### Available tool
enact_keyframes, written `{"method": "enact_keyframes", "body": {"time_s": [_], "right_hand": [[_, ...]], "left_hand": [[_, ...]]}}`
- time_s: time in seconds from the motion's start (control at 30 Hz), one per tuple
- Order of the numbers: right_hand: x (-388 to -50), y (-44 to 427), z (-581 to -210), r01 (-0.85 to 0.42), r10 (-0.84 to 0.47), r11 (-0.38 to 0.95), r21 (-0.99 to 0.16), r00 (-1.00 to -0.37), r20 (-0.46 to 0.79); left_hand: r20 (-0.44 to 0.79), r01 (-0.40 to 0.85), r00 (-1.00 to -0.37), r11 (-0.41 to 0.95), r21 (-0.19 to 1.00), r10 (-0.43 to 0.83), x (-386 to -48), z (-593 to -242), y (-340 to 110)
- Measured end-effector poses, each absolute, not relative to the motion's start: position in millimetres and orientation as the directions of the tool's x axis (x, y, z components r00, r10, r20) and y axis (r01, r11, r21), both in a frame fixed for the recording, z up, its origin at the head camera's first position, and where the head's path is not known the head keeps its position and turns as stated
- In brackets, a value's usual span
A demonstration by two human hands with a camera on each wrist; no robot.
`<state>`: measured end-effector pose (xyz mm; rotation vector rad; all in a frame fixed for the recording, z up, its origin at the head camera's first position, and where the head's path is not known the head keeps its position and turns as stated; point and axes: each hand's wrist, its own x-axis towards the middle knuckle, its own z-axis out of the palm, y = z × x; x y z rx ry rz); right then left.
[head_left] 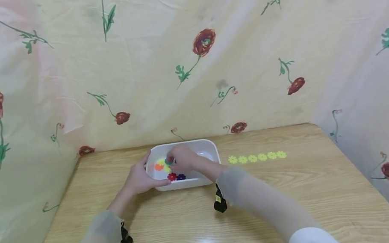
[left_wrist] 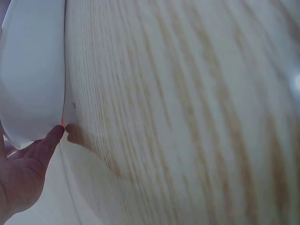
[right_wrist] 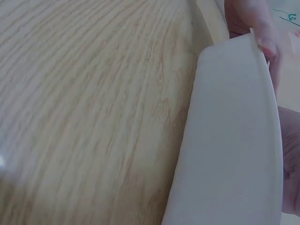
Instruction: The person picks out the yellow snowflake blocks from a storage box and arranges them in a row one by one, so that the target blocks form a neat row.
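Note:
A white plastic tray [head_left: 189, 183] sits toward the back of the table. My left hand [head_left: 140, 178] grips its left end, the thumb along the front wall and the fingers around the far corner; in the right wrist view the thumb lies at the rim. My right hand [head_left: 183, 158] reaches inside the tray and pinches a small green piece [head_left: 168, 161], partly covered by the fingers. Near it in the tray lie an orange piece [head_left: 158, 167], yellow pieces [head_left: 161, 162], a red flower-shaped piece [head_left: 172, 176] and a dark blue one [head_left: 181, 177].
Right of the tray, several yellow flower-shaped pieces [head_left: 253, 158] form a row on the wooden table [head_left: 182, 228]. A flower-printed cloth [head_left: 152, 59] hangs behind the table and along both sides. Black wrist cameras [head_left: 219, 201] hang below the wrists.

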<state>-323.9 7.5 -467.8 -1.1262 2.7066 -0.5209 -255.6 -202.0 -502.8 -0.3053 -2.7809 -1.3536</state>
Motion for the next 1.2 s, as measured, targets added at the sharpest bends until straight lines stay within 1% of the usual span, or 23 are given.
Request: {"method": "enact_keyframes", "body": {"time_s": [0.13, 0.27, 0.37, 0.53, 0.83, 0.97, 1.1, 1.2], "right_hand": [[-320.2, 1.1, -468.9, -0.667, -0.722, 0.647, -0.370, -0.692, -0.015], [-317.7, -4.0, -473.1, -0.692, -0.737, 0.640, -0.334, -0.676, -0.009], [-316.1, -6.6, -476.0, -0.696, -0.733, 0.651, -0.302, -0.680, -0.013], [-315.5, -8.6, -479.3, -0.691, -0.726, 0.666, -0.281, -0.687, -0.033], [-318.1, -14.8, -481.5, -0.729, -0.750, 0.646, -0.228, -0.661, -0.011], [-318.2, -19.0, -481.4, -0.723, -0.744, 0.657, -0.214, -0.668, -0.028], [-318.3, -21.7, -479.5, -0.704, -0.725, 0.680, -0.205, -0.687, -0.044], [-318.2, -22.9, -478.1, -0.679, -0.704, 0.700, -0.221, -0.708, -0.054]], "left_hand": [[0.127, 0.202, -0.978, 0.608, 0.768, 0.165, -255.5, -502.2, -202.7], [0.133, 0.204, -0.978, 0.608, 0.767, 0.161, -254.9, -502.3, -202.9], [0.141, 0.214, -0.976, 0.611, 0.762, 0.167, -254.6, -502.6, -202.5], [0.148, 0.220, -0.975, 0.597, 0.772, 0.168, -254.7, -502.0, -202.3], [0.150, 0.215, -0.976, 0.597, 0.773, 0.157, -254.5, -501.5, -204.3], [0.144, 0.208, -0.978, 0.599, 0.774, 0.153, -254.7, -502.9, -204.9], [0.134, 0.199, -0.979, 0.601, 0.774, 0.152, -255.5, -503.9, -205.5], [0.127, 0.196, -0.980, 0.606, 0.771, 0.156, -256.0, -504.1, -205.4]]}}
